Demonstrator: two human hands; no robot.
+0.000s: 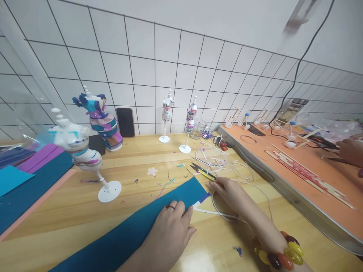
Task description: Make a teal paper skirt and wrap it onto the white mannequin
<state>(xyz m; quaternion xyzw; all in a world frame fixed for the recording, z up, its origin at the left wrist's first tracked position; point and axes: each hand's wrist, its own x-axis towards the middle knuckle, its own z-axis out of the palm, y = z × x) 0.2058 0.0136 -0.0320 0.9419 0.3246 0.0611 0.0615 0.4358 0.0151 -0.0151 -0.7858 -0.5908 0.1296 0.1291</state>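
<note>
A long strip of teal paper (pixel 195 189) runs across the wooden table. My left hand (pixel 170 230) lies on it with the fingers laid out, a dark ring on one of them. My right hand (pixel 227 189) has its fingers closed at the handle end of yellow-and-green thread snips (pixel 205 172), whose dark blades point away to the left. Beads in brown, orange and yellow form a bracelet (pixel 286 251) on the right wrist. Beside the strip's right edge are a white paper strip (pixel 210 212) and a small purple piece (pixel 204 197).
White mannequins on stands (pixel 110 191) (pixel 185 148) (pixel 164 139) and a dressed mannequin (pixel 106 121) stand around. A phone (pixel 125 122) leans on the tiled wall. Coiled white cord (pixel 215 158) lies beyond the snips. Coloured sheets (pixel 42 183) are left. Another person's hand (pixel 351 149) is over the orange table (pixel 306 158).
</note>
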